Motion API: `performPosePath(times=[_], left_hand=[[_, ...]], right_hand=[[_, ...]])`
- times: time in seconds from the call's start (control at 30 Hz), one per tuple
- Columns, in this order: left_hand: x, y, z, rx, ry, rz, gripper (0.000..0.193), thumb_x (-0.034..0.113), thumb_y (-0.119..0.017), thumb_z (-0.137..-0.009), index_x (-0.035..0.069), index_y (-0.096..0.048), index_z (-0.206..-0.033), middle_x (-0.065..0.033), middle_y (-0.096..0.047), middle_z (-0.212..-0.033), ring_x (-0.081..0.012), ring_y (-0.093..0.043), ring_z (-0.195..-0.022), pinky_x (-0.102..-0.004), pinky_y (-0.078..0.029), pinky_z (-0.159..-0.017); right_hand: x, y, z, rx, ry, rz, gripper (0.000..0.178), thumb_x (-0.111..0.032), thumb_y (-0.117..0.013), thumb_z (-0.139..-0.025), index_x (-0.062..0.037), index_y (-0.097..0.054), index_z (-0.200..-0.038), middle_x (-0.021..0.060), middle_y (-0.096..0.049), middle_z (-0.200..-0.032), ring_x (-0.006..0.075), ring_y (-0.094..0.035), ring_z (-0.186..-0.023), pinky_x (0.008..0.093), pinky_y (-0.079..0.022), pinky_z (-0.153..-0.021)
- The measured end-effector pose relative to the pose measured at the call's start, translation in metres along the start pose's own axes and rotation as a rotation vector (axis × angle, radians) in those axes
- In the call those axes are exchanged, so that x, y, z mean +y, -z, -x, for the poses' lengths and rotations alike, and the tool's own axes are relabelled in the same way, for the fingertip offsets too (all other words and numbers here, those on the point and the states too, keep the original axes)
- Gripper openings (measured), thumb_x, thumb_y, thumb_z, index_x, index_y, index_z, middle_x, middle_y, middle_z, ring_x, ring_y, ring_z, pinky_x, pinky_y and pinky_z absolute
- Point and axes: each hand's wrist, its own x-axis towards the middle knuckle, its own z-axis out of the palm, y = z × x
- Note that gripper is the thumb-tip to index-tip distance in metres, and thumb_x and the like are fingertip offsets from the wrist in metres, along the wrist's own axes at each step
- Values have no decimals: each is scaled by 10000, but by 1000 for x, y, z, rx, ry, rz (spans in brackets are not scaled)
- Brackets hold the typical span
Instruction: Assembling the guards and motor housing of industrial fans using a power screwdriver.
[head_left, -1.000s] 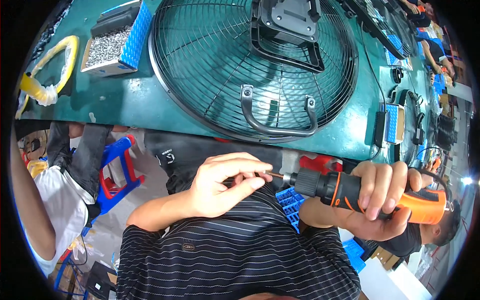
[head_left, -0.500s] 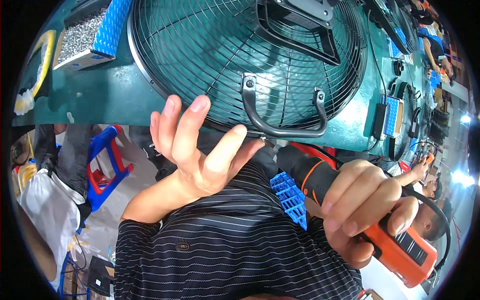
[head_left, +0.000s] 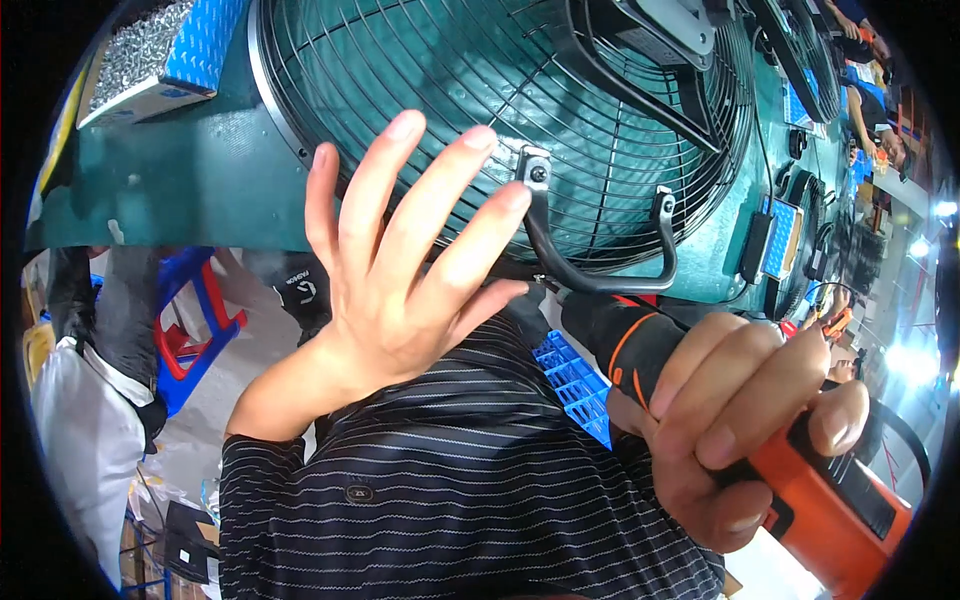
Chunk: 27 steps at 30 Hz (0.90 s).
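Observation:
A black wire fan guard (head_left: 600,160) lies on the green-topped table, with a curved black handle (head_left: 600,280) screwed on near its front edge. My left hand (head_left: 400,250) is spread open over the guard's near rim, beside the handle, and nothing is in it. Wrapped in the fingers of my right hand (head_left: 735,410) is an orange and black power screwdriver (head_left: 840,520), whose black front end points up and left. A small screw (head_left: 540,278) shows at the rim by the screwdriver's tip, below the handle. Whether tip and screw touch, I cannot tell.
An open blue and white box (head_left: 195,60) of screws stands on the table (head_left: 180,190) at far left. A black stand bracket (head_left: 640,90) crosses the fan. More fans and people line the right side. On the floor are a blue and red stool (head_left: 205,330) and blue crate (head_left: 575,385).
My left hand has moved away from the tip area, fingers spreading wider and reaching farther over the guard. The fan and screwdriver now appear slightly farther right.

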Motion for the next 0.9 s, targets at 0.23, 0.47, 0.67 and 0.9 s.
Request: performPosePath(times=[0.23,0.47,0.67,0.9], left_hand=[[0,-4,3,36,22,21,669,509,-778,-739,165,-598,-1284,-92,-574,-1394,-368,-431,-1357,-580,-197,-1135],[0,-6,4,59,33,26,625,515,-751,-775,158,-598,-1265,-76,-579,-1390,-349,-451,-1338,-571,-205,-1140],[-2,-4,5,58,21,15,615,525,-729,-799,149,-593,-1266,-81,-586,-1380,-344,-463,-1324,-559,-210,-1139],[-42,40,-17,38,-52,-26,846,537,-840,-698,65,-550,-1338,-221,-525,-1390,-402,-462,-1309,-513,-327,-1104]], right_hand=[[0,-6,-1,55,-19,23,448,-147,-668,-909,-15,-437,-1269,72,-545,-862,156,-580,-642,287,-487,-618],[5,4,-8,-90,-52,-6,430,-119,-705,-880,-28,-468,-1228,59,-568,-787,147,-565,-587,255,-502,-572],[13,14,-16,-185,-60,-139,444,-122,-778,-839,-31,-495,-1168,65,-608,-768,142,-605,-567,241,-529,-524],[18,53,-26,-451,-92,-408,672,-153,-879,-749,-111,-524,-1318,62,-707,-758,170,-668,-562,306,-594,-580]])
